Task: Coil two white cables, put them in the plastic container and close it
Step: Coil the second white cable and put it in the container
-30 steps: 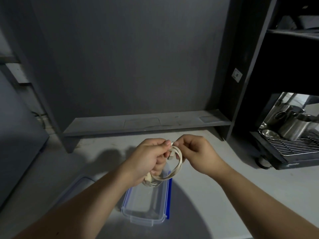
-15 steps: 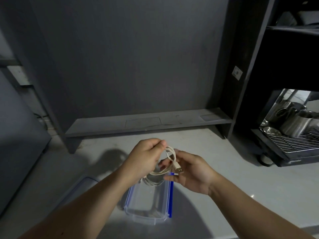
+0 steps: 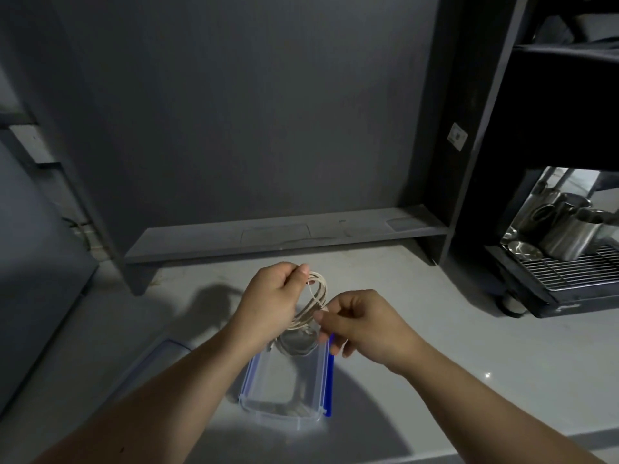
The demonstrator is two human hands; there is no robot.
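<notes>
A white cable (image 3: 316, 298), wound into a small coil, hangs in the air over the far end of a clear plastic container (image 3: 284, 410) with blue clips. My left hand (image 3: 273, 298) pinches the top of the coil. My right hand (image 3: 360, 318) pinches the coil's lower right side with thumb and forefinger. Another coiled white cable (image 3: 296, 343) lies inside the container at its far end, partly hidden by my hands. The container's lid (image 3: 147, 360) lies on the table to the left, partly behind my left forearm.
The light table (image 3: 452, 346) runs under a low grey shelf (image 3: 284, 234) at the back. A dark shelving unit (image 3: 495, 128) stands at the right, with steel jugs (image 3: 566, 229) on a wire rack (image 3: 576, 272).
The coil has been wound tighter and lifted slightly. My right hand has shifted from the coil's top to its lower right side. The view has tilted a little.
</notes>
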